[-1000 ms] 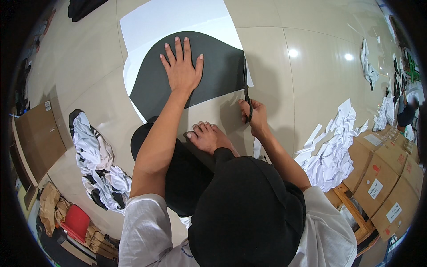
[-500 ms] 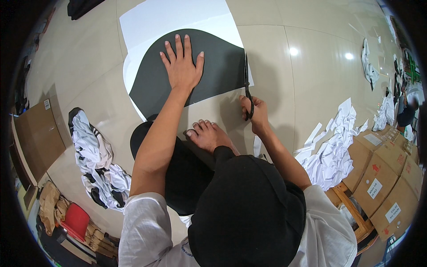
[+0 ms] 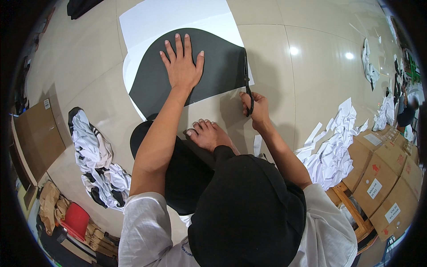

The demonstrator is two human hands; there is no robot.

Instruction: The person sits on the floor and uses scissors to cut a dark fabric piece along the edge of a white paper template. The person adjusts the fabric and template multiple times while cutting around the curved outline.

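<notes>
A dark grey curved piece (image 3: 153, 71), shaped like a sleeve pattern, lies on a larger white sheet (image 3: 178, 15) on the floor. My left hand (image 3: 183, 69) presses flat on the dark piece with its fingers spread. My right hand (image 3: 257, 107) grips black scissors (image 3: 247, 78) by the handles. The blades lie along the dark piece's right edge and point away from me, with a strip of white sheet showing to their right. Whether the blades are apart is hard to make out. My bare foot (image 3: 209, 135) rests just below the sheet's near edge.
White paper scraps (image 3: 331, 153) are heaped at the right, beside stacked cardboard boxes (image 3: 382, 182) and a wooden frame (image 3: 356, 218). Crumpled black-and-white fabric (image 3: 91, 147) lies at the left, near a brown cardboard panel (image 3: 40, 133). A red object (image 3: 74, 221) is at lower left.
My right hand and the scissors have shifted slightly forward along the dark piece's right edge. The scissor handles look closer together. My left hand stays put.
</notes>
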